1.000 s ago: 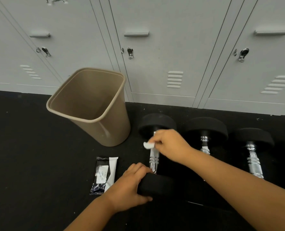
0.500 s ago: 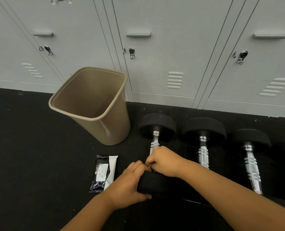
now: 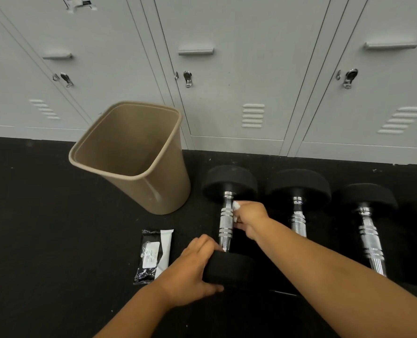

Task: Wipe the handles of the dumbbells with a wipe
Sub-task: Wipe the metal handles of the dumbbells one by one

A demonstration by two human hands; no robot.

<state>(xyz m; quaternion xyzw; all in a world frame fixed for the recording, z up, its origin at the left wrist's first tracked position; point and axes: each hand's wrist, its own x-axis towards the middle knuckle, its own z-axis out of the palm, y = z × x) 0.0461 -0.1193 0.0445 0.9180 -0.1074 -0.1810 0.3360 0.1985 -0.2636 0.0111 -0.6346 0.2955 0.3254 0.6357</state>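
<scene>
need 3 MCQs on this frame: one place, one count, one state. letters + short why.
1. Where does the wipe packet lie?
A. inside the bin
B. on the floor, left of the nearest dumbbell
C. on top of a locker

2. How many chrome dumbbell handles show clearly?
A. one
B. three
C. five

3. What is the left hand doing?
A. gripping the near head of the leftmost dumbbell
B. resting flat on the floor
C. holding the bin's rim

Key:
1 B: the packet rests on the black floor between the tan bin and the left hand.
2 B: handles show at the leftmost dumbbell, the middle one and the right one.
3 A: its fingers curl over the black head, while the right hand presses a white wipe to that handle.
</scene>
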